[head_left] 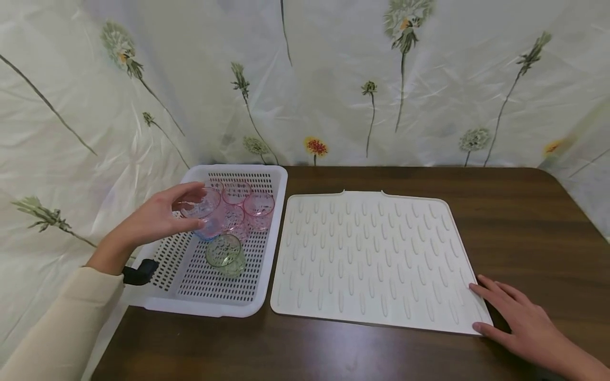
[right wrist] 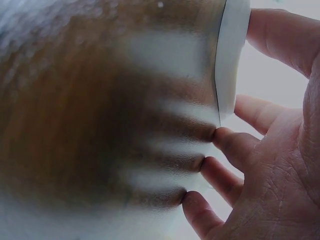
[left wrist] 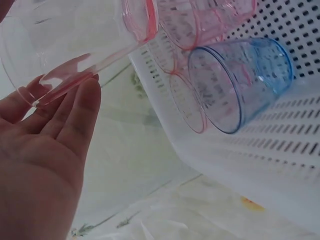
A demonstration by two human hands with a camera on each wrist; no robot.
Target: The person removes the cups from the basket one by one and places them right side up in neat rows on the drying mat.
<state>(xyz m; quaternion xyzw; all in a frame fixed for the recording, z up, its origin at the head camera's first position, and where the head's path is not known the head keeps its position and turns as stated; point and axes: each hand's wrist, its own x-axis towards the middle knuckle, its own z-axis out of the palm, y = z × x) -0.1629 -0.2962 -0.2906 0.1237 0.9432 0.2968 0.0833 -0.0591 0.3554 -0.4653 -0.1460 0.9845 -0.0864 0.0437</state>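
Observation:
My left hand (head_left: 157, 214) is over the left part of a white perforated basket (head_left: 274, 254). Its fingers and thumb hold a clear drinking glass with a pink base (left wrist: 142, 22). Just beyond that glass, in the left wrist view, a blue-tinted glass (left wrist: 240, 85) lies in the basket. Several pink glasses (head_left: 259, 203) stand grouped at the back of the basket, and a green glass (head_left: 225, 251) is in front of them. My right hand (head_left: 524, 320) rests at the right edge of a white ridged mat (head_left: 376, 254), fingertips touching mat and tabletop.
The basket and the mat lie side by side on a dark brown wooden table (head_left: 514, 222). A pale curtain with printed dandelions (head_left: 333, 95) hangs right behind the table and along its left side. A black strap (head_left: 140, 272) circles the left wrist.

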